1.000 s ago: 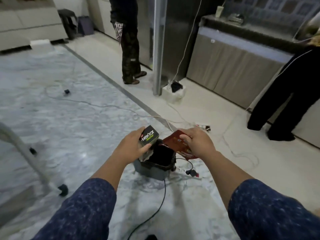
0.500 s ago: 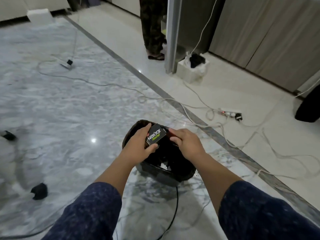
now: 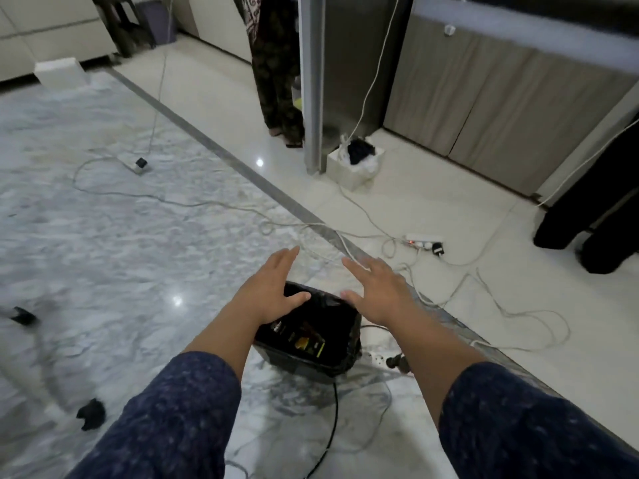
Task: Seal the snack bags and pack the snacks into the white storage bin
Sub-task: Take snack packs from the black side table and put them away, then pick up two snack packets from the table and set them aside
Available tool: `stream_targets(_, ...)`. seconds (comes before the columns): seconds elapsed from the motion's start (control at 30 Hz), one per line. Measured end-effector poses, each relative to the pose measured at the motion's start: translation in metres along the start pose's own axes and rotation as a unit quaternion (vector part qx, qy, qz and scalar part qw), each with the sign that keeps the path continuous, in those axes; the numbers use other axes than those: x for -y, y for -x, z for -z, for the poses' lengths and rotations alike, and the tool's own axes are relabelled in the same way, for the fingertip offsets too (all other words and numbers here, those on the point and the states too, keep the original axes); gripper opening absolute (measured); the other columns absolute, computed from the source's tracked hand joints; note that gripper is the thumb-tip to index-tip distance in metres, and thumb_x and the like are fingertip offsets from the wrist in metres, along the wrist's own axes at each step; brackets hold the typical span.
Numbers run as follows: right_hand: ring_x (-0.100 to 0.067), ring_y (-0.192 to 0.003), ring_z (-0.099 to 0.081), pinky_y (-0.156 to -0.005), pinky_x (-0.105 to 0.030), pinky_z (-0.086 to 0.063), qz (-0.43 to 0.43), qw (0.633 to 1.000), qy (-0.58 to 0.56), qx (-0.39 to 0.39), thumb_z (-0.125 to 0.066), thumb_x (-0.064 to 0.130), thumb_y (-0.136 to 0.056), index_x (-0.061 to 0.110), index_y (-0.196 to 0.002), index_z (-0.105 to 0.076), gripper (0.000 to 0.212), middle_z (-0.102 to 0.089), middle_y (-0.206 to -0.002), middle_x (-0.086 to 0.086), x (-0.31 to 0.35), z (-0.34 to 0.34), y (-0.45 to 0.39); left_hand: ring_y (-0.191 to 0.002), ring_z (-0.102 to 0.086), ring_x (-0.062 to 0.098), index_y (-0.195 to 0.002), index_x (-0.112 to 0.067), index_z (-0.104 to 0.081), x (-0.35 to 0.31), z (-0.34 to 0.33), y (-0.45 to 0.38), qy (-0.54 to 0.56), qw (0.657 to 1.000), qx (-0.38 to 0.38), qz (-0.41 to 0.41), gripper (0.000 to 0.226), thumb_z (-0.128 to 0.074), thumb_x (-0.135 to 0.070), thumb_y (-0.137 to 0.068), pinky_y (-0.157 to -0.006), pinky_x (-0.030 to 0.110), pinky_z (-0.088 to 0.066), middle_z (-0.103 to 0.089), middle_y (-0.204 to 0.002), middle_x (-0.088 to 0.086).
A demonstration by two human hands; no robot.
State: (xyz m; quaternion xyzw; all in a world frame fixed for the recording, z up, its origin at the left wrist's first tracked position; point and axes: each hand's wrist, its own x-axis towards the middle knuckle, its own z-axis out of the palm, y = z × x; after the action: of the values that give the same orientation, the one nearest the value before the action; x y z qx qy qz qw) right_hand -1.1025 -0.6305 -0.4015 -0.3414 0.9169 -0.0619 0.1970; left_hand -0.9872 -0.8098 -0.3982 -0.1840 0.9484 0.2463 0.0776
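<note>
Dim indoor light, glare spots on floor [image 3: 103, 271], blurred left edge.

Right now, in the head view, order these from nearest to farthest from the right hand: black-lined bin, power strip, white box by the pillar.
From the right hand:
1. Black-lined bin, just below, between both hands.
2. Power strip, on the floor, up and right.
3. White box, farther back by the pillar.

Place: we take this for a home, by its kitchen.
Floor [image 3: 103, 236]: we see polished marble and tile.
Cabinets [image 3: 484, 108]: low, under a counter.
Fridge [image 3: 349, 63]: steel, upright.
Cords [image 3: 207, 203]: loose across our floor.
</note>
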Motion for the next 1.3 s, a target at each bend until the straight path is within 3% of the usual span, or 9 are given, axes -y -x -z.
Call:
stream_targets(0.37, -0.023, -0.146, -0.007, -0.115, -0.048, -0.017, -0.130, 0.980, -0.011, -0.151, -0.037, 0.052, -0.094, 0.041, -0.147, -0.013, 0.059, -0.010, -0.158, -0.003, -0.053, 0.242, 0.163, -0.141, -0.024, 0.019, -0.149, -0.031, -0.006, -0.235, 0.170, 0.027, -0.045, 0.983, -0.027, -0.175, 0.085, -0.059, -0.050, -0.085, -0.111, 0.038, -0.032, -0.008, -0.157, -0.004)
stream_targets(0.5, -0.022, -0.145, -0.009, -0.115, -0.048, -0.019, -0.215, 0.956, -0.019, -0.200, -0.036, 0.053, -0.094, 0.041, -0.146, -0.014, 0.058, -0.012, -0.158, -0.003, -0.088, 0.279, 0.222, -0.144, -0.018, 0.018, -0.149, -0.031, -0.005, -0.312, 0.186, 0.025, -0.068, 0.960, -0.021, -0.270, 0.086, -0.058, -0.051, -0.085, -0.114, 0.038, -0.027, -0.006, -0.158, -0.004)
stream_targets(0.7, -0.024, -0.145, -0.010, -0.114, -0.049, -0.021, -0.362, 0.895, -0.051, -0.257, -0.036, 0.052, -0.094, 0.041, -0.147, -0.012, 0.059, -0.014, -0.157, -0.004, -0.122, 0.284, 0.335, -0.142, -0.023, 0.017, -0.149, -0.031, -0.004, -0.412, 0.177, 0.043, -0.096, 0.906, 0.029, -0.410, 0.087, -0.057, -0.054, -0.084, -0.112, 0.038, -0.030, -0.004, -0.157, -0.007)
stream_targets(0.93, -0.023, -0.144, -0.011, -0.114, -0.046, -0.019, -0.539, 0.784, -0.077, -0.297, -0.037, 0.051, -0.094, 0.038, -0.147, -0.015, 0.058, -0.013, -0.157, -0.004, -0.128, 0.255, 0.499, -0.143, -0.019, 0.021, -0.149, -0.031, -0.004, -0.527, 0.120, 0.128, -0.118, 0.809, 0.096, -0.567, 0.087, -0.056, -0.055, -0.084, -0.114, 0.044, -0.027, -0.004, -0.158, -0.004)
stream_targets(1.07, -0.025, -0.144, -0.013, -0.113, -0.049, -0.022, -0.633, 0.709, -0.072, -0.303, -0.035, 0.054, -0.094, 0.040, -0.147, -0.013, 0.059, -0.012, -0.157, -0.003, -0.112, 0.224, 0.607, -0.143, -0.021, 0.022, -0.149, -0.031, -0.005, -0.584, 0.077, 0.212, -0.119, 0.742, 0.135, -0.646, 0.087, -0.058, -0.053, -0.084, -0.114, 0.041, -0.027, -0.005, -0.159, -0.003)
stream_targets(1.3, -0.023, -0.145, -0.012, -0.114, -0.047, -0.023, -0.761, 0.557, -0.072, -0.326, -0.037, 0.054, -0.094, 0.042, -0.146, -0.013, 0.059, -0.014, -0.157, -0.004, -0.042, 0.152, 0.792, -0.143, -0.018, 0.020, -0.149, -0.031, -0.005, -0.654, 0.013, 0.397, -0.096, 0.594, 0.193, -0.775, 0.088, -0.058, -0.055, -0.083, -0.112, 0.041, -0.030, -0.003, -0.158, -0.005)
